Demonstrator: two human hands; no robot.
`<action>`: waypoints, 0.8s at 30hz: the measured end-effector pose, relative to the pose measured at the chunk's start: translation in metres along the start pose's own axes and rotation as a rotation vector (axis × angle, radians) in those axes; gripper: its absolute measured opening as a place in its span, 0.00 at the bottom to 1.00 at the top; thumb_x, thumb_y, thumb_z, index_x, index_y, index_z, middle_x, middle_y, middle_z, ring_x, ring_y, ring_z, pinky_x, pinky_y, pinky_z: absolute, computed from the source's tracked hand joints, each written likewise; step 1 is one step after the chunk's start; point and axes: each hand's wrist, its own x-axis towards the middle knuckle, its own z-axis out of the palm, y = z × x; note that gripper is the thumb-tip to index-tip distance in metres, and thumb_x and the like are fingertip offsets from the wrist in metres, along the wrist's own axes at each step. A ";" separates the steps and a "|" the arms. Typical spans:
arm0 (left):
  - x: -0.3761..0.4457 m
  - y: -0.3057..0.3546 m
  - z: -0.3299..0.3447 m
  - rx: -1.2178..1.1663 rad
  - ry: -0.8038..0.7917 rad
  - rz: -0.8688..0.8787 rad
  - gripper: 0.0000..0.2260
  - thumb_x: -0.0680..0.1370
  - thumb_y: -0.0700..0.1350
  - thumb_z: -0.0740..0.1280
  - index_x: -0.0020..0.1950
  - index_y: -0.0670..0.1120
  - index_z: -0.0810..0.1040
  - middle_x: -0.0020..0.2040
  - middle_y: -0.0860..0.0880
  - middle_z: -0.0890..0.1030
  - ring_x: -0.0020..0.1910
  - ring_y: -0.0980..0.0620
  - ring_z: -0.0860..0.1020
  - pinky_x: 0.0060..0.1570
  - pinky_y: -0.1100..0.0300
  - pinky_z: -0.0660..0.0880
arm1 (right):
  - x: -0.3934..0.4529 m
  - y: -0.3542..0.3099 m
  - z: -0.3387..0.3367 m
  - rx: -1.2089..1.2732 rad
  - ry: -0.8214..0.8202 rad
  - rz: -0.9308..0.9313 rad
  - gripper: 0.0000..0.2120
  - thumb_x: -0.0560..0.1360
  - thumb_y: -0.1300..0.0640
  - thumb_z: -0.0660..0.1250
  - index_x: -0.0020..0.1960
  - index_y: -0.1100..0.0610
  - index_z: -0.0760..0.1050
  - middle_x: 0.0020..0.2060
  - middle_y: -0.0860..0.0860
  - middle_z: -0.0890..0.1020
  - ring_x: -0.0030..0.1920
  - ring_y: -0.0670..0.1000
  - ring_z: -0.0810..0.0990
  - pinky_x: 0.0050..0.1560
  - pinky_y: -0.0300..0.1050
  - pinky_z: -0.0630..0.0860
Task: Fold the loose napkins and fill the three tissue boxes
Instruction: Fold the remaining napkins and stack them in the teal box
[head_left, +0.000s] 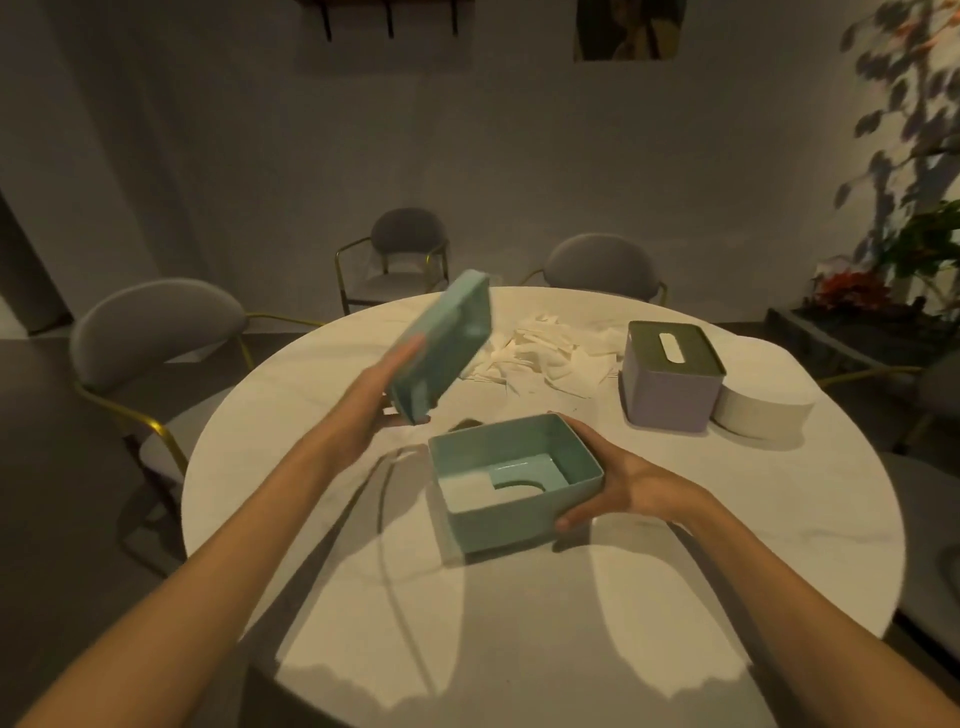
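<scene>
Both bare forearms reach out from the near edge toward the middle. The left hand (371, 402) is raised, palm turned inward, fingers held fairly straight along the lid (447, 338) it holds tilted in the air — thumb hidden behind it. The right hand (613, 483) sits lower, wrist bent inward, thumb on the near corner of the open box (514, 486) — fingers wrapped round its right side.

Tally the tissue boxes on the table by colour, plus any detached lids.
Teal box, open: 1
Lilac box, lidded: 1
White box: 1
Teal lid, off, in left hand: 1
Total: 3 boxes, 1 loose lid
</scene>
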 end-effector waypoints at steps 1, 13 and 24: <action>0.003 -0.002 -0.010 -0.089 0.033 -0.049 0.26 0.77 0.68 0.67 0.70 0.56 0.75 0.65 0.47 0.78 0.60 0.41 0.81 0.59 0.38 0.81 | -0.002 -0.002 -0.004 0.008 -0.046 0.013 0.50 0.67 0.55 0.83 0.77 0.36 0.56 0.69 0.35 0.71 0.69 0.38 0.71 0.64 0.41 0.76; 0.022 -0.058 -0.100 0.073 0.420 -0.394 0.16 0.87 0.49 0.59 0.64 0.36 0.74 0.56 0.39 0.78 0.46 0.42 0.81 0.27 0.58 0.82 | 0.054 -0.004 -0.027 -0.197 0.426 0.052 0.18 0.76 0.46 0.72 0.64 0.49 0.79 0.61 0.46 0.82 0.61 0.50 0.80 0.62 0.49 0.80; 0.046 -0.061 -0.071 1.100 0.395 0.107 0.23 0.86 0.58 0.55 0.57 0.42 0.82 0.53 0.42 0.82 0.55 0.38 0.78 0.56 0.43 0.76 | 0.109 0.004 -0.043 -0.548 0.083 0.025 0.25 0.74 0.55 0.77 0.69 0.51 0.76 0.69 0.49 0.76 0.67 0.50 0.74 0.69 0.47 0.71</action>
